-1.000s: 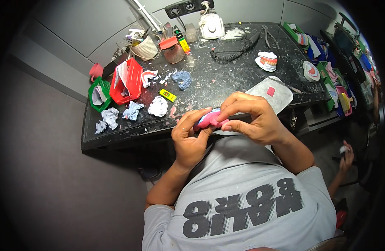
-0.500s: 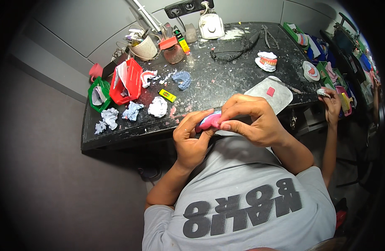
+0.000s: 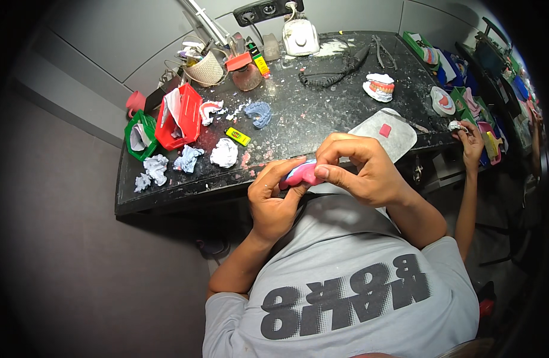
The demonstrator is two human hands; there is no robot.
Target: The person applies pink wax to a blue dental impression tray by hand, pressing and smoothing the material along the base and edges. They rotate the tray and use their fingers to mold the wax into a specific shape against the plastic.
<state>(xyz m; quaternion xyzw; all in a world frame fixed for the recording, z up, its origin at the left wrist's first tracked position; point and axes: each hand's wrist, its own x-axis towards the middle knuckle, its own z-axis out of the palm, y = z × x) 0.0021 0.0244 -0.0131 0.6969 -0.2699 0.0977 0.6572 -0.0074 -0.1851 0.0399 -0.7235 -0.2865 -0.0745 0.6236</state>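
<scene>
Left hand and right hand pinched a curved, pink-and-blue, wax-like piece, seemingly light and soft, best held by its rim.

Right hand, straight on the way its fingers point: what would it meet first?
The right hand would first meet the pink piece it touches; beyond that lies the left hand, though depth is unclear.

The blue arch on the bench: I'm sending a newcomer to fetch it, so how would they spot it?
On the black bench, find the red bin near the left end. To the bin's right, just beyond the yellow lighter, lies the blue arch, shaped like a small horseshoe. Its plain blue colour sets it apart from the red and white arch nearer the bin.
</scene>
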